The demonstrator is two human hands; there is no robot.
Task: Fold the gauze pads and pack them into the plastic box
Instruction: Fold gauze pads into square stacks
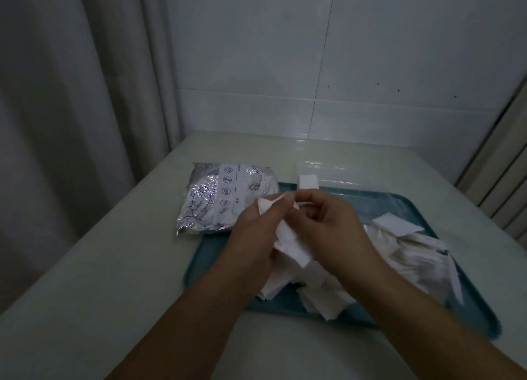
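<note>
Both hands meet above the teal tray and hold one white gauze pad between them. My left hand pinches its upper edge with thumb and fingers, and my right hand grips it from the right. Loose gauze pads lie heaped on the tray below my hands, with more gauze pads spread to the right. The clear plastic box stands at the tray's far edge with a folded pad inside its left end.
A silver printed zip bag lies on the pale table left of the tray's far corner. A tiled wall rises behind the table and a grey curtain hangs at the left.
</note>
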